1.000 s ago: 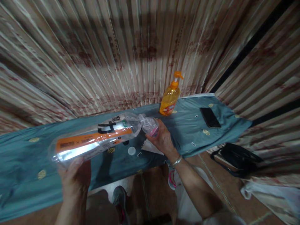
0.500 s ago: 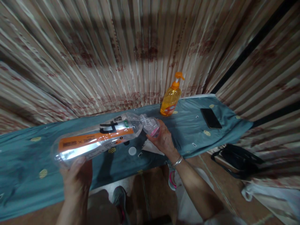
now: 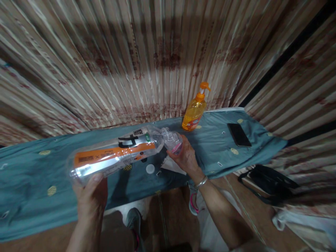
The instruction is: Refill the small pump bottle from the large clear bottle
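Observation:
My left hand (image 3: 91, 190) is closed around the base end of a large clear plastic bottle (image 3: 115, 154) with an orange and silver label. The bottle is tilted nearly flat, its neck pointing right. My right hand (image 3: 187, 155) is closed on a small clear plastic bottle (image 3: 173, 140) with a pink patch. The two necks meet mouth to mouth, though whether liquid passes between them I cannot tell. Below them on the green-blue cloth lie a white bottle cap (image 3: 150, 169), a dark cap (image 3: 144, 160) and a white paper piece (image 3: 172, 164).
An orange pump bottle (image 3: 194, 112) of yellow liquid stands at the back of the cloth-covered table (image 3: 212, 154). Farther right lies a black phone (image 3: 239, 134). A pleated curtain (image 3: 147, 63) hangs behind. On the floor at right is a black bag (image 3: 270, 182).
The whole view has shifted slightly, so everything appears a little farther right. Both hands keep their hold, and the necks stay together.

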The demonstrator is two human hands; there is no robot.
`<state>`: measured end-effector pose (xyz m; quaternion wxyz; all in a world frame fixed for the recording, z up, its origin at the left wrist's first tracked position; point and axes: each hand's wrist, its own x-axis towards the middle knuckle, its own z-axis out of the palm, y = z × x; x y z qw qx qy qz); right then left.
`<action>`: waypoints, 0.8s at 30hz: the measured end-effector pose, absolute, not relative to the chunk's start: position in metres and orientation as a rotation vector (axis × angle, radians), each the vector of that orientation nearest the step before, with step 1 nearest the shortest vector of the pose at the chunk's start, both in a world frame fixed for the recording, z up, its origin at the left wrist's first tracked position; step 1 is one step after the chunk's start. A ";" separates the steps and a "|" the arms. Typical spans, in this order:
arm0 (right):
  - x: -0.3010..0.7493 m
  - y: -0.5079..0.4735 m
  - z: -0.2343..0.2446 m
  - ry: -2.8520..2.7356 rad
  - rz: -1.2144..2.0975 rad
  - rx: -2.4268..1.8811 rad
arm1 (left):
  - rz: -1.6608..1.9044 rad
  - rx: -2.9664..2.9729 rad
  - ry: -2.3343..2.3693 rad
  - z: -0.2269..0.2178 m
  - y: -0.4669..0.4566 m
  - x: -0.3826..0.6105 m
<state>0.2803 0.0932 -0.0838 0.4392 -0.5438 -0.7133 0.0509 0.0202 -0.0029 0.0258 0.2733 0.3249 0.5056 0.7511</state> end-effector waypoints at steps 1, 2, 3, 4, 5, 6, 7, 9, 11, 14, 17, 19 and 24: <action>0.281 0.093 -0.084 -1.771 0.115 -1.344 | 2.013 0.885 1.356 0.025 -0.003 0.020; 0.281 0.094 -0.085 -1.769 0.103 -1.336 | 2.006 0.895 1.348 0.024 -0.004 0.019; 0.282 0.094 -0.085 -1.767 0.090 -1.328 | 2.005 0.900 1.338 0.023 -0.004 0.018; 0.282 0.094 -0.086 -1.764 0.080 -1.321 | 2.009 0.900 1.331 0.021 -0.005 0.016; 0.283 0.095 -0.087 -1.762 0.075 -1.315 | 2.013 0.896 1.326 0.020 -0.005 0.016; 0.283 0.095 -0.087 -1.760 0.075 -1.311 | 2.015 0.893 1.320 0.018 -0.005 0.015; 0.284 0.095 -0.088 -1.758 0.078 -1.309 | 2.019 0.889 1.314 0.017 -0.005 0.014; 0.284 0.095 -0.088 -1.746 0.084 -1.311 | 2.033 0.884 1.298 0.015 -0.005 0.015; 0.285 0.095 -0.088 -1.730 0.091 -1.321 | 2.062 0.868 1.274 0.014 -0.004 0.016; 0.286 0.095 -0.087 -1.734 0.109 -1.329 | 2.081 0.841 1.247 0.014 -0.004 0.019; 0.288 0.095 -0.088 -1.750 0.090 -1.310 | 2.088 0.827 1.250 0.015 -0.004 0.022; 0.289 0.096 -0.089 -1.752 0.076 -1.293 | 2.094 0.819 1.252 0.015 -0.005 0.022; 0.291 0.094 -0.085 -1.748 0.149 -1.326 | 2.083 0.842 1.234 0.014 -0.004 0.023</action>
